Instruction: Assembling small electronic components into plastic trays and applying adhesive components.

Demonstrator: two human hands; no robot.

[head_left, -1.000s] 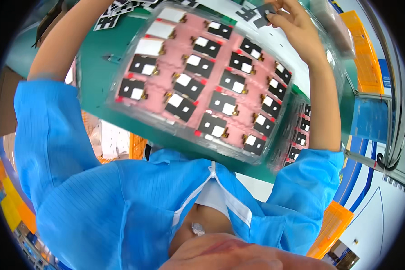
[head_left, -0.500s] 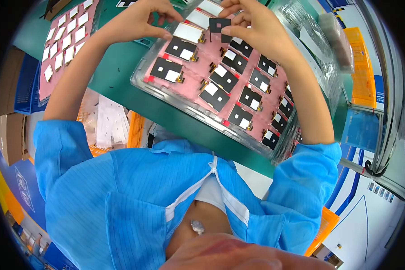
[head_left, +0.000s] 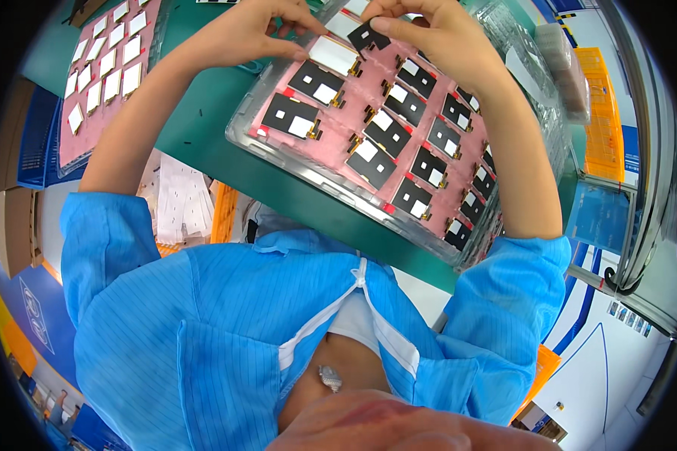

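My right hand (head_left: 436,34) pinches a small black sheet with cut-outs (head_left: 367,37), tilted above the far part of a clear plastic tray (head_left: 241,134). Just below and left of that sheet lies a white rectangular panel (head_left: 333,55) with a short flex tail. Beside the panel's left edge is my left hand (head_left: 278,28), thumb and forefinger apart and nothing seen between them; whether the thumb touches the panel I cannot tell. Several panels with black sheets over them (head_left: 289,115) rest in rows on the tray's pink lining (head_left: 331,128).
A second pink-lined tray (head_left: 75,143) with several white panels stands at the left on the green table (head_left: 195,161). Stacked clear plastic trays (head_left: 530,83) are at the right, beside an orange crate (head_left: 600,113). White paper strips (head_left: 182,199) lie below the table's left edge.
The black sheet has gone from nearly upright to tilted, and my right hand has turned with it. My left hand has shifted slightly right. The whole view has moved a little.
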